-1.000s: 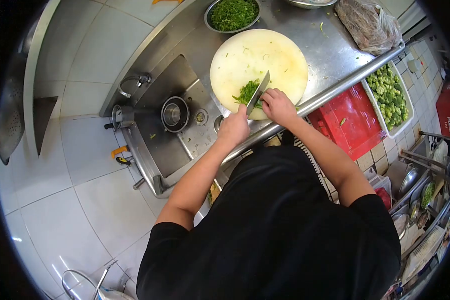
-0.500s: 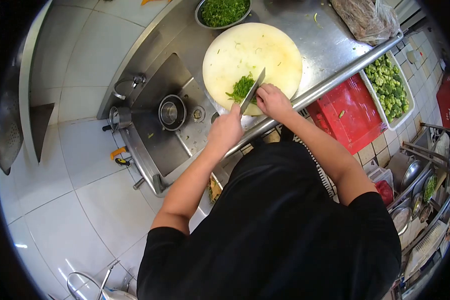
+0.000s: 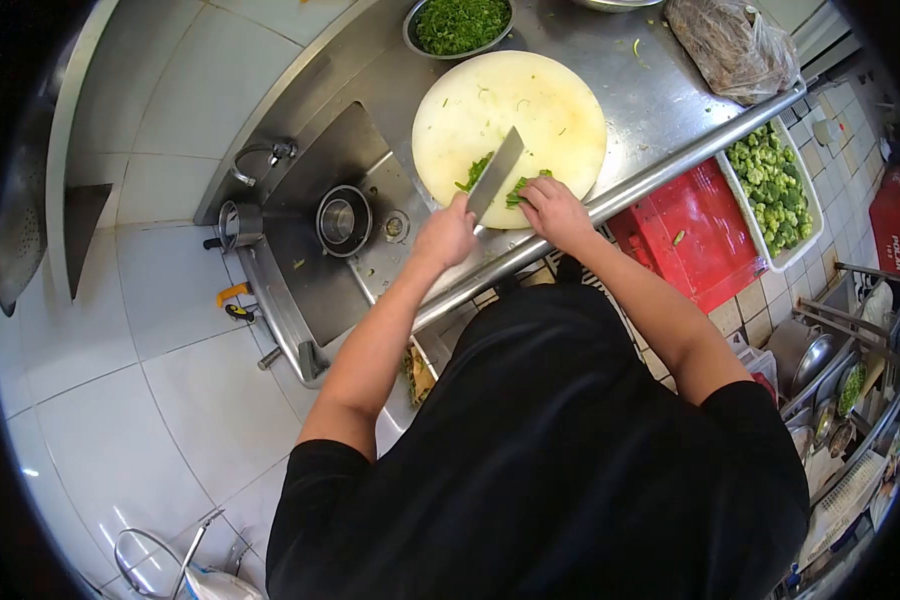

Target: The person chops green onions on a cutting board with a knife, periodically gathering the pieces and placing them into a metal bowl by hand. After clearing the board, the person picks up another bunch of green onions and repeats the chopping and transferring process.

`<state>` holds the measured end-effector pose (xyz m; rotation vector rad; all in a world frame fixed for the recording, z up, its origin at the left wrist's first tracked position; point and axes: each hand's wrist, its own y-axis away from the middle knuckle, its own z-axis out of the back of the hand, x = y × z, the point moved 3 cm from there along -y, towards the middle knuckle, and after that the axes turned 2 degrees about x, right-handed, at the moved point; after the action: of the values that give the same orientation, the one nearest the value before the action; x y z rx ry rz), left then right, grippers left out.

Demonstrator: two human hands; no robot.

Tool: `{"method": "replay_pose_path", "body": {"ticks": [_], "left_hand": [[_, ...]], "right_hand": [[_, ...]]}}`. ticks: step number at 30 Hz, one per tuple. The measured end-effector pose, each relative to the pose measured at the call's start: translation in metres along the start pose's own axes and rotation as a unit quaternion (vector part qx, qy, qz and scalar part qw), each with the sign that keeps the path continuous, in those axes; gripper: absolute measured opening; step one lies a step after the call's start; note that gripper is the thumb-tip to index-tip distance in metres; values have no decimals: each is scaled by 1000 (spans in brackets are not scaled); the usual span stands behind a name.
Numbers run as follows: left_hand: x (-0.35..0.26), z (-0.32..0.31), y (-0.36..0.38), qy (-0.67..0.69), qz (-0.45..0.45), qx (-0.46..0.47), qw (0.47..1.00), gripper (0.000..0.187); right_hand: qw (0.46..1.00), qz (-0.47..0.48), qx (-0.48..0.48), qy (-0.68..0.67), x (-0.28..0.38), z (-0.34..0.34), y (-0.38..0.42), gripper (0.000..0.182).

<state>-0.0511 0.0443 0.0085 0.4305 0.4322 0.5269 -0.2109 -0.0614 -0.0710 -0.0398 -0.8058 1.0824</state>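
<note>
My left hand [image 3: 445, 235] is wrapped round the handle of a cleaver [image 3: 497, 174], whose broad blade slants over a round white cutting board [image 3: 560, 110]. Chopped greens [image 3: 475, 172] lie along the far-left side of the blade, partly covered by it. To the right of the blade, my right hand [image 3: 558, 212] has its fingers bent and closed on a small bunch of leafy greens [image 3: 517, 192] near the board's front edge. Behind the board stands a metal bowl [image 3: 410, 38] full of finely cut greens [image 3: 460, 22].
Left of the board is a steel sink [image 3: 335, 150] with a pot [image 3: 344, 190] in it and a tap [image 3: 260, 158] behind. A bag of brown food [image 3: 725, 50] sits at the counter's right end. Below are a red crate [image 3: 690, 235] and a white tub [image 3: 815, 225] of broccoli [image 3: 770, 185].
The cleaver has shifted left, and its blade now shows more of its flat side. A gap has opened between the chopped pile and the greens under my right hand.
</note>
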Motion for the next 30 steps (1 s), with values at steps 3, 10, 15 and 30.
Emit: {"method": "replay_pose_path", "body": {"ticks": [3, 10, 15, 30], "left_hand": [[4, 3, -12, 1, -10, -6, 1000, 28], [-21, 9, 1, -12, -16, -12, 1000, 23], [-28, 26, 39, -29, -19, 26, 999, 22], [-19, 14, 31, -9, -26, 48, 998, 19]], "right_hand": [[1000, -14, -18, -18, 1, -6, -1, 17], [995, -60, -26, -70, 4, 5, -16, 8], [997, -53, 41, 48, 9, 3, -23, 8], [994, -96, 51, 31, 9, 10, -20, 10]]}}
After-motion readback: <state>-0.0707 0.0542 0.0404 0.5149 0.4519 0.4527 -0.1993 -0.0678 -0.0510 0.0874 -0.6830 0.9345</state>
